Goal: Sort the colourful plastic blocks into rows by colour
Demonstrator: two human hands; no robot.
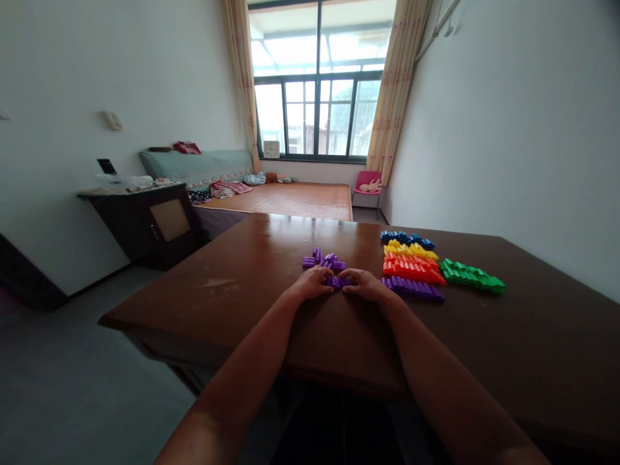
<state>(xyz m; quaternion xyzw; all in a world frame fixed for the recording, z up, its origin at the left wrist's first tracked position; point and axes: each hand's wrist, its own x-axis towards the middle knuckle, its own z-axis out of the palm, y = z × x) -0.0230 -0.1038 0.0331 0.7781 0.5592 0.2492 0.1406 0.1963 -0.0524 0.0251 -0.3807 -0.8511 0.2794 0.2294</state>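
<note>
Both of my hands rest on the brown table with a short row of purple pieces between them. My left hand closes on the row's left end, and my right hand closes on its right end. The pieces look like small glossy plastic tubes; their exact kind is too small to tell. Just beyond my fingers lie several loose purple pieces in a scattered heap. Right of my right hand, a longer purple row lies side by side on the tabletop.
Beyond the purple row lie orange-red, yellow and blue rows, with a green row to their right. The table has its front edge near my forearms. A bed and a pink chair stand behind it.
</note>
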